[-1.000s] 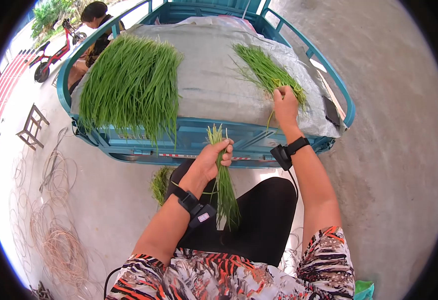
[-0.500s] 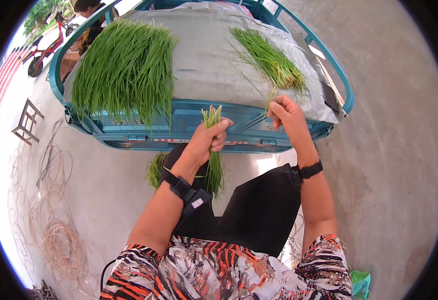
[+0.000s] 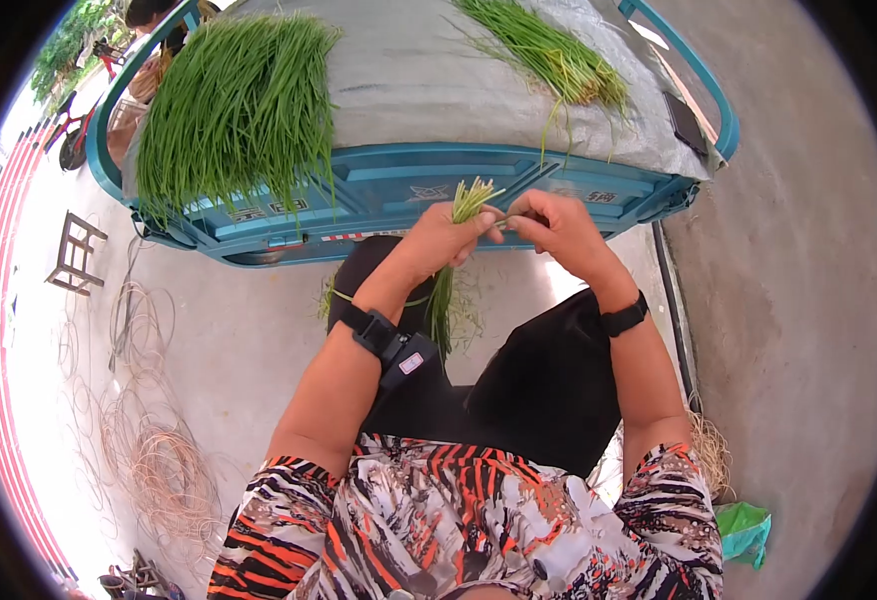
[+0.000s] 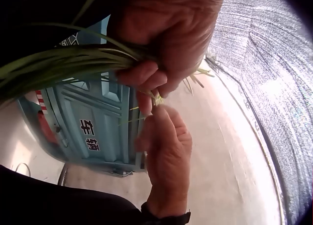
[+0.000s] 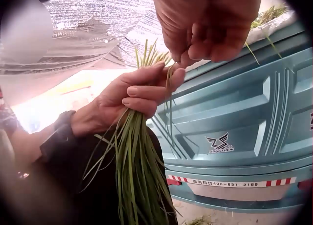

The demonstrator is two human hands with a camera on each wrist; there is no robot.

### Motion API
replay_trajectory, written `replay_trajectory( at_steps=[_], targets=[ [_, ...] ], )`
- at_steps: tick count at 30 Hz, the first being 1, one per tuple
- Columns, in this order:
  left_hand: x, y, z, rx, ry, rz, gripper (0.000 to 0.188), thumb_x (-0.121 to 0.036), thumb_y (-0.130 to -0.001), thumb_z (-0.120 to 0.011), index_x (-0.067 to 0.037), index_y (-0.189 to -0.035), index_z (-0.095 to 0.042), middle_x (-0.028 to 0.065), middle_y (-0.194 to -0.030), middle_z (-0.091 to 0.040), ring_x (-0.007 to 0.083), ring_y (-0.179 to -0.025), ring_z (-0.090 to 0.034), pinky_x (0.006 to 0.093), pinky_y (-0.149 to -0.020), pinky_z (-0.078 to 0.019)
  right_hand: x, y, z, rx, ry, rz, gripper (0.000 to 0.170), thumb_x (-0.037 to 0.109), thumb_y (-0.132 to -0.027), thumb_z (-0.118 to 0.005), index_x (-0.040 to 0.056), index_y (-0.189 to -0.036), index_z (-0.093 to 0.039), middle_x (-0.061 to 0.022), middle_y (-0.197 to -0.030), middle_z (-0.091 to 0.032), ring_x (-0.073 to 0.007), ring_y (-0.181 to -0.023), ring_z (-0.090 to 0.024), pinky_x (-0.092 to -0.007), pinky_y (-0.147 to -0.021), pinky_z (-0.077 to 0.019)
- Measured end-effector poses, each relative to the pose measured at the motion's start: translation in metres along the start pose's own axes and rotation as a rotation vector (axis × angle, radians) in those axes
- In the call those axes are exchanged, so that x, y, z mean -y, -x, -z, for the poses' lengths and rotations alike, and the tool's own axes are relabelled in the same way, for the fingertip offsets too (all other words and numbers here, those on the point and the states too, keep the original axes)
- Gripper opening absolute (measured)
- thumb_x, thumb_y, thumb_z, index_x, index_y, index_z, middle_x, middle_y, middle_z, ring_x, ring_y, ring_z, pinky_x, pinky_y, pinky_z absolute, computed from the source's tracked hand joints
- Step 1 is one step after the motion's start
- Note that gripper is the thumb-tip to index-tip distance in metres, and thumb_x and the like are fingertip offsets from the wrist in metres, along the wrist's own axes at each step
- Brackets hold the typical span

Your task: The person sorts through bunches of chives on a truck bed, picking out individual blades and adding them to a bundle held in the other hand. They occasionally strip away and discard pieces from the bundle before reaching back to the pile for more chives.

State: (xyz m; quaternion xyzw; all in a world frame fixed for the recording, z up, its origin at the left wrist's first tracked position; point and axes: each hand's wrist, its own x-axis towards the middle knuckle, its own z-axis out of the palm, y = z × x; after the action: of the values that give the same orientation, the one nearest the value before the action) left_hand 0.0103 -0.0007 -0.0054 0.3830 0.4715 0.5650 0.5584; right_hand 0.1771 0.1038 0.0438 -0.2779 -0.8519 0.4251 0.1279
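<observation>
Grey sheet (image 3: 409,80), two green piles (image 3: 239,110) (image 3: 549,50) (one smaller), two hands (image 3: 449,237) (image 3: 564,232) at one bunch (image 3: 471,198)

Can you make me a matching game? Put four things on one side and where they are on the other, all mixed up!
1. bunch
2. stool
3. phone
4. bag

A. lying on the grey cover
B. on the ground, at the person's right
C. gripped in the left hand
D. on the ground, at the person's left

Right pairs: 1-C, 2-D, 3-A, 4-B
</observation>
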Motion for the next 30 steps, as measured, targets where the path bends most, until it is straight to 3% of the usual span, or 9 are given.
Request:
replay_trajectory(
  at_steps=[3, 9, 12, 18, 21, 24, 30],
  targets=[
    [0.003, -0.003, 0.005, 0.061, -0.113, 0.094, 0.023, -0.024, -0.091, -0.058, -0.002, -0.097, -0.061, -0.0002, -0.071, -0.056, 0.0049, -0.046, -0.038, 0.0213, -0.041, -0.0289, -0.002, 0.002, 0.001, 0.073, -0.051, -0.025, 0.011, 0.014, -0.086, -0.060, 0.0032, -0.087, -0.061, 0.0016, -0.067, -0.053, -0.0058, -0.059, -0.047, -0.0219, -0.052, -0.0413],
    [0.002, -0.002, 0.004, 0.142, 0.074, 0.160, 0.021, -0.025, -0.090, -0.060, -0.004, -0.091, -0.059, -0.0026, -0.066, -0.052, 0.0035, -0.045, -0.036, 0.0199, -0.042, -0.0262, 0.000, 0.008, 0.016, 0.099, -0.101, -0.023, 0.013, 0.015, -0.088, -0.058, 0.0021, -0.088, -0.058, -0.0001, -0.071, -0.054, -0.0068, -0.061, -0.049, -0.0229, -0.054, -0.0432],
    [0.001, -0.003, 0.003, 0.145, 0.090, 0.137, 0.022, -0.026, -0.090, -0.060, -0.004, -0.091, -0.059, -0.0025, -0.067, -0.052, 0.0032, -0.045, -0.035, 0.0199, -0.041, -0.0253, -0.004, 0.008, 0.018, 0.039, -0.076, 0.060, 0.013, 0.015, -0.089, -0.056, 0.0018, -0.089, -0.055, -0.0007, -0.072, -0.054, -0.0069, -0.061, -0.048, -0.0233, -0.055, -0.0436],
    [0.001, -0.004, 0.000, 0.100, 0.153, 0.108, 0.021, -0.023, -0.091, -0.059, -0.002, -0.092, -0.059, -0.0025, -0.068, -0.052, 0.0029, -0.045, -0.035, 0.0191, -0.041, -0.0250, -0.003, 0.008, 0.022, -0.151, -0.112, 0.032, 0.014, 0.016, -0.089, -0.056, 0.0020, -0.091, -0.056, -0.0037, -0.071, -0.058, -0.0094, -0.057, -0.052, -0.0250, -0.052, -0.0442],
    [0.002, -0.004, 0.002, 0.046, 0.173, 0.119, 0.021, -0.022, -0.092, -0.058, -0.001, -0.093, -0.059, -0.0025, -0.069, -0.053, 0.0026, -0.046, -0.036, 0.0183, -0.041, -0.0253, -0.010, 0.006, 0.033, -0.274, -0.263, -0.001, 0.015, 0.018, -0.090, -0.056, 0.0029, -0.090, -0.057, -0.0027, -0.073, -0.058, -0.0071, -0.057, -0.052, -0.0223, -0.051, -0.0434],
    [0.000, -0.003, 0.004, 0.042, 0.233, 0.103, 0.021, -0.021, -0.092, -0.058, 0.000, -0.093, -0.058, -0.0022, -0.069, -0.053, 0.0023, -0.046, -0.036, 0.0176, -0.041, -0.0255, -0.010, 0.005, 0.030, -0.263, -0.398, -0.074, 0.018, 0.020, -0.090, -0.058, 0.0029, -0.095, -0.059, -0.0010, -0.074, -0.059, -0.0053, -0.057, -0.052, -0.0201, -0.050, -0.0434],
    [-0.004, -0.002, 0.000, 0.051, 0.244, 0.096, 0.022, -0.021, -0.092, -0.058, 0.000, -0.095, -0.058, -0.0014, -0.070, -0.054, 0.0023, -0.048, -0.038, 0.0178, -0.041, -0.0257, -0.004, -0.002, 0.014, -0.003, -0.401, -0.072, 0.027, 0.021, -0.088, -0.061, 0.0020, -0.107, -0.061, -0.0016, -0.080, -0.064, -0.0050, -0.057, -0.053, -0.0193, -0.051, -0.0444]
  ],
)
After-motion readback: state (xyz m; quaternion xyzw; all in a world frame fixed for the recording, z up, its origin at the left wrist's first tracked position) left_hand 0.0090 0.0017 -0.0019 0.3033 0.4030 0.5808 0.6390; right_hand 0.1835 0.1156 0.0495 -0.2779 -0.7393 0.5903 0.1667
